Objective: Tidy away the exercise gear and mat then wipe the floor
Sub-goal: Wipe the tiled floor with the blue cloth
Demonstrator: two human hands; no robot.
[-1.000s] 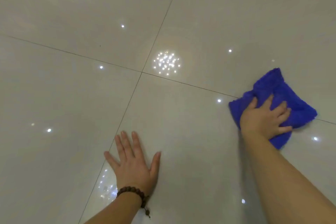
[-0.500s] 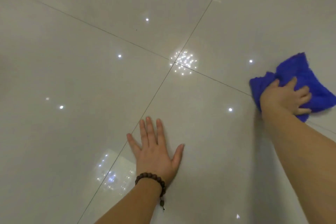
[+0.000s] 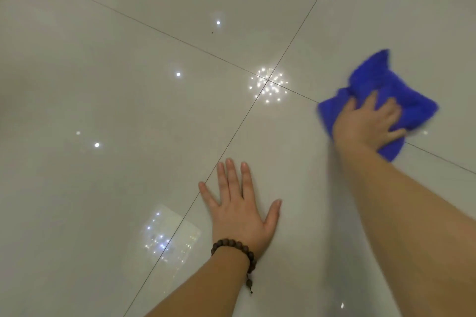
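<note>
Nearest, at 6 o'clock: left hand (image 3: 240, 210) flat on the glossy tile floor (image 3: 103, 100), palm down, fingers straight and spread, gripping nothing. One brown bead bracelet (image 3: 233, 248) on that wrist, short tassel hanging off it. The hand's little finger sits right at a grout line (image 3: 231, 139) that runs from the bottom edge up to 1 o'clock. Further out, at 2–3 o'clock: right hand (image 3: 367, 123) pressed down on one blue cloth (image 3: 386, 90), fingers lying over the bunched fabric; can't tell whether they pinch it or only press, frame is motion-blurred there. Cloth lies on the floor just right of where the two grout lines cross, straddling the second line, which runs 10 o'clock to 4 o'clock. Hands well apart, bare tile between them. Count: two hands, one cloth, one bracelet, two grout lines meeting at one cross, four tile corners at it. Open floor from 7 through 12 o'clock, only light reflections (image 3: 268, 83) on it. Frame's right edge near the cloth.
</note>
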